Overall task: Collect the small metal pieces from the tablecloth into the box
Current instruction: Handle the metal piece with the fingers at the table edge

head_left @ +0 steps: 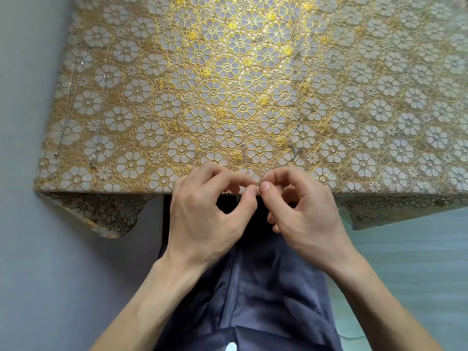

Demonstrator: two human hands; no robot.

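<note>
A gold floral tablecloth (pixel 228 72) covers the table. At its near edge my left hand (pixel 207 214) and my right hand (pixel 306 211) meet, thumbs and forefingers pinching a tiny metal piece (pixel 258 184) between them. A thin silver chain (pixel 293 152) lies on the cloth just beyond my right hand. Other small metal pieces lie farther off: one (pixel 288 103) at centre right, one (pixel 93 164) and one (pixel 55 155) near the left edge. No box is in view.
The cloth hangs over the table's front edge (pixel 101 192) and drapes at both corners. Grey floor lies to the left, pale blue floor to the right. My dark trousers (pixel 266 287) are below the hands.
</note>
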